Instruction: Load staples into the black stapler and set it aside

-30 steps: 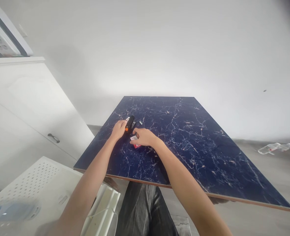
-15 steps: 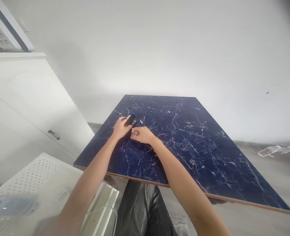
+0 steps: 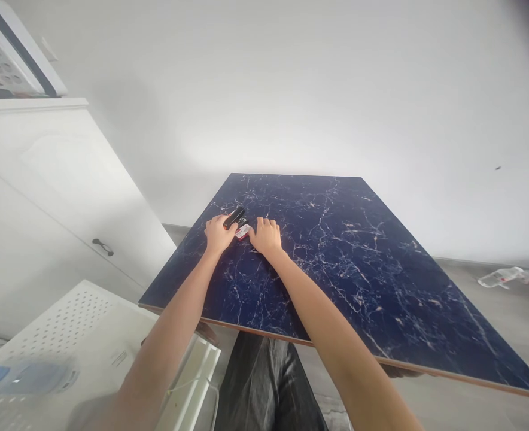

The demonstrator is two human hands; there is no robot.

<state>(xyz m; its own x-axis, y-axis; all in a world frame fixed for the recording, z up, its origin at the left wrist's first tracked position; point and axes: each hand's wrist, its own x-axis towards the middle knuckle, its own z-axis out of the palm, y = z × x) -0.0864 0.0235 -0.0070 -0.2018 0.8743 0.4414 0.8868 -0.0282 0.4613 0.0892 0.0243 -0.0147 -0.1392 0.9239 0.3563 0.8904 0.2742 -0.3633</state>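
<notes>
A black stapler (image 3: 235, 218) with an orange-red part showing lies in my left hand (image 3: 218, 234), whose fingers are closed around its rear end. On the tabletop just in front of it is a small red-and-white box (image 3: 243, 232), probably of staples, between my two hands. My right hand (image 3: 267, 235) rests palm down on the table to the right of this box. Its thumb is beside the box's edge, and its bent fingers reach forward, apart from the thumb. Anything under those fingers is hidden.
The dark blue marbled table (image 3: 358, 269) reaches back to a white wall. At left stand a white cabinet (image 3: 67, 197) with a dark handle and a perforated white surface (image 3: 112, 323) holding a plastic bottle (image 3: 35, 376). Clear plastic packaging (image 3: 500, 277) lies on the floor at right.
My right hand has let go of the small red-and-white box, leaving it by the stapler, and moved forward over where a small silvery piece lay. That piece is now hidden.
</notes>
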